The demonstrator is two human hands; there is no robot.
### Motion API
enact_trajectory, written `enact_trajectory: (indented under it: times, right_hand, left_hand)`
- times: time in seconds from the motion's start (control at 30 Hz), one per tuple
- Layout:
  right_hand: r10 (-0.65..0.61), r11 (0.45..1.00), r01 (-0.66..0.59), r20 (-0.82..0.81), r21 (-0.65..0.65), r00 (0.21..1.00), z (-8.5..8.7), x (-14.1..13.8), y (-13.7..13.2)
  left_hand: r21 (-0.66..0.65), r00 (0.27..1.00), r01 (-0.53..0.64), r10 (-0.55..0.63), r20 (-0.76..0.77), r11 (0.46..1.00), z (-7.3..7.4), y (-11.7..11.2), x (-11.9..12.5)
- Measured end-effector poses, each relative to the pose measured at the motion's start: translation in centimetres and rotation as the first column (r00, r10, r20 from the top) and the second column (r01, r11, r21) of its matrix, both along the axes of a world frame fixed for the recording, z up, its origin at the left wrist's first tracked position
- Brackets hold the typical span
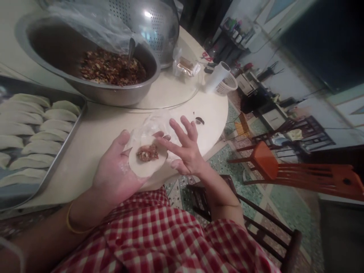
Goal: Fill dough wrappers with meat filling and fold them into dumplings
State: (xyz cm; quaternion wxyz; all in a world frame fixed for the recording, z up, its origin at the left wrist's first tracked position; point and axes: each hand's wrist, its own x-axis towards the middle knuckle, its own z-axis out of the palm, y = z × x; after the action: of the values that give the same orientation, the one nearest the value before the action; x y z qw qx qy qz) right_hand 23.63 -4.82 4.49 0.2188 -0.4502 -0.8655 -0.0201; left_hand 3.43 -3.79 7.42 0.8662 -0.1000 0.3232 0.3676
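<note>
Room: a home kitchen with a patterned tile floor; an orange chair stands at 3 o'clock, well apart from the hands.
Counter: round and cream-coloured, filling the upper left of the view.
Left hand: palm up, fingers open and flat, with a dumpling wrapper lying on them; a thin bangle sits on the wrist.
Dumpling wrapper: a round, pale disc on the left fingers, just above the counter's near edge, at 6 o'clock from the bowl.
Filling: a small brown mound slightly above the wrapper's middle.
Right hand: fingers spread apart, gripping nothing; the index fingertip touches the wrapper's rim at 2 o'clock.
Bowl: wide steel, at 11 o'clock from the hands, holding chopped brown mix and a spoon.
Colander: steel, behind the bowl at 12 o'clock.
Tray: at 9 o'clock, carrying rows of folded dumplings.
Plastic sheet: clear, on the counter just beyond the hands.
Lap: red-and-white checked cloth at 6 o'clock.
</note>
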Motion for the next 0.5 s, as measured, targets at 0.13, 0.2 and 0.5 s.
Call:
enact_trajectory:
  times: [0.13,0.2,0.5]
  right_hand:
    - [0.0,0.998,0.002,0.026,-0.061,1.0,-0.1,-0.3,0.4]
    - [0.017,1.0,-0.017,0.011,-0.018,1.0,-0.2,-0.1,0.1]
    - [0.124,0.959,-0.14,0.08,0.244,0.989,-0.5,0.3,-2.4]
  left_hand:
    - [-0.001,1.0,-0.022,0.022,0.009,1.0,-0.3,-0.2,-0.5]
    - [0.024,1.0,-0.022,0.023,-0.002,0.999,-0.5,-0.1,-0.8]
    - [0.161,0.993,-0.033,0.014,0.117,0.986,-0.5,0.2,-1.7]
